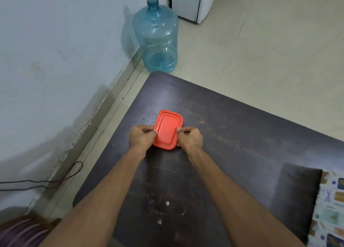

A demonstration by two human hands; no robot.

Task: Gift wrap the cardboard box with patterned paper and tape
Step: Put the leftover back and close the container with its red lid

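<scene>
A small orange-red plastic container [167, 129] with a ridged rectangular lid sits on the dark wooden table [232, 135]. My left hand [141, 137] grips its left side with the thumb on the lid's edge. My right hand [189, 137] grips its right side the same way. Patterned paper [329, 207] with teal, orange and blue shapes lies at the table's right edge, partly cut off by the frame. No cardboard box and no tape are in view.
A large empty blue water jug [156, 36] stands on the tiled floor beyond the table's far corner, next to a white appliance [193, 2]. A thin cable [46, 181] runs along the wall on the left. Striped fabric [22, 232] shows at bottom left.
</scene>
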